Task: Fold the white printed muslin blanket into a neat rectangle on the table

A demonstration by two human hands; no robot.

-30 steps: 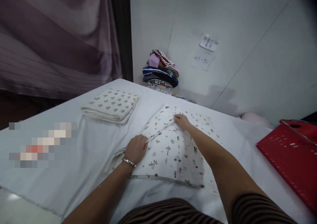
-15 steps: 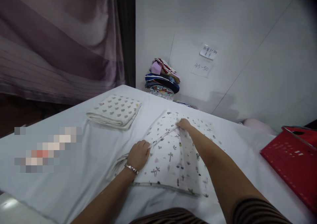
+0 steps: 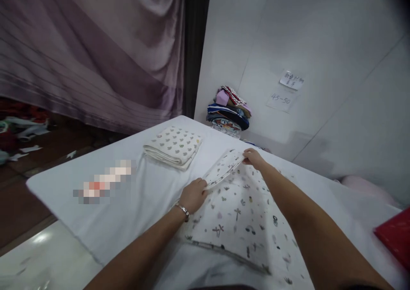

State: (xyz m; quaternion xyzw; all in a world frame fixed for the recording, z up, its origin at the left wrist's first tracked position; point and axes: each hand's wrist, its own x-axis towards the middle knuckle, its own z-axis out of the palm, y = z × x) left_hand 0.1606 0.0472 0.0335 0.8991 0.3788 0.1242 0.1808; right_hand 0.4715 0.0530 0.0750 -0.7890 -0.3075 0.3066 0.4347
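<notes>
A white cloth with small printed figures (image 3: 243,217) lies spread on the white-covered table (image 3: 134,191) in front of me. My left hand (image 3: 194,194), with a bracelet on the wrist, pinches the near end of the cloth's left edge. My right hand (image 3: 253,157) pinches the far end of that edge. Between the two hands the edge is lifted off the table as a narrow flap (image 3: 224,168).
A folded white cloth with heart print (image 3: 173,146) lies at the table's far left. A stack of coloured fabrics (image 3: 229,110) stands against the white wall, below two paper notes (image 3: 286,89). A red basket (image 3: 395,238) is at the right edge. A purple curtain hangs to the left.
Both hands have raised the cloth's left edge off the table, where earlier they pressed on it. The camera has swung left, so the red basket is mostly out of view.
</notes>
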